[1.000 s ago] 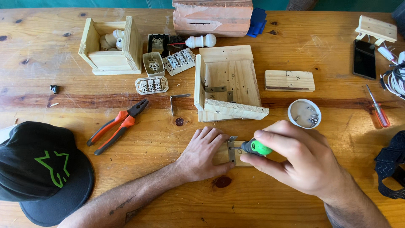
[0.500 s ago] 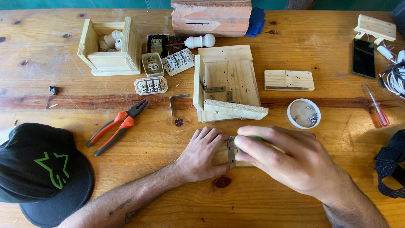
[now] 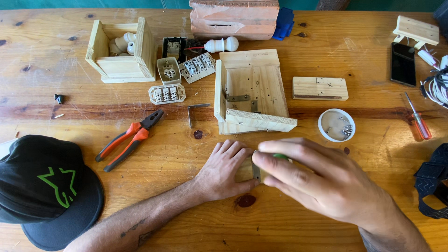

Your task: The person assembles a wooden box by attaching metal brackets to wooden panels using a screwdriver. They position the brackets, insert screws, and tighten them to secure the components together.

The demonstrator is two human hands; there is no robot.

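Note:
My left hand [image 3: 225, 169] lies flat on a small wooden piece [image 3: 244, 170] near the table's front middle, pressing it down. My right hand [image 3: 317, 179] covers the piece's right end and grips a green-handled tool [image 3: 280, 156], of which only a sliver of handle shows above the fingers. A small metal bracket [image 3: 255, 171] sits on the wooden piece between the two hands. Just behind the hands stands an open, partly built wooden box [image 3: 252, 91] with metal brackets inside.
Red pliers [image 3: 130, 139], a loose angle bracket [image 3: 196, 113] and a black cap [image 3: 44, 189] lie left. A white lid with screws [image 3: 336, 125], a wood block [image 3: 320, 87], a red screwdriver [image 3: 417, 116] and a phone [image 3: 403, 64] lie right. A wooden box of bulbs [image 3: 120, 51] stands behind.
My right hand has closed over the green-handled tool and the wooden piece, hiding the handle that was plainly visible before. My left hand has stayed pressed in place.

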